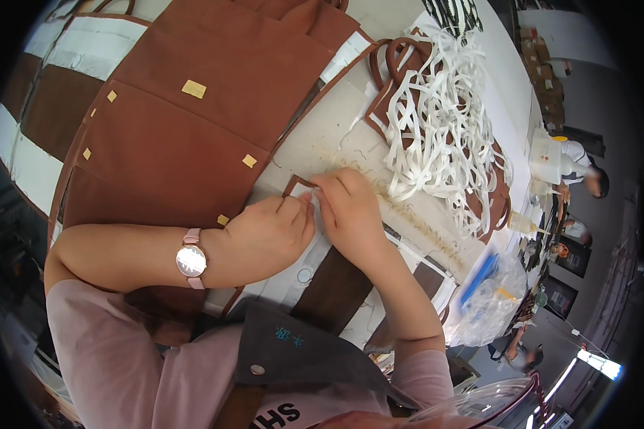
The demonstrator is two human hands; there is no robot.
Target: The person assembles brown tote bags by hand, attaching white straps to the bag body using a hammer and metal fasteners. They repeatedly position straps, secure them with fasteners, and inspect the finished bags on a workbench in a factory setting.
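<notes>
Close together near the middle, my left hand [275, 225] and my right hand [350, 213] are both closed, fingertips pinching the upper corner of a bag panel [270, 284]. The panel has a white backing, a brown folded edge and a small round metal disc [305, 275] set in it. A dark brown band [334, 286] crosses the work below my hands. My fingers hide the exact spot they grip. A watch with a pink strap [191, 260] is on my left wrist.
Large brown leather bag pieces [172, 143] with yellow tape bits lie at the upper left. White strips [436, 121] heap over brown handled pieces at the upper right. Plastic bags [490, 307] and squeeze bottles [524, 223] sit on the right; other people [583, 168] are beyond.
</notes>
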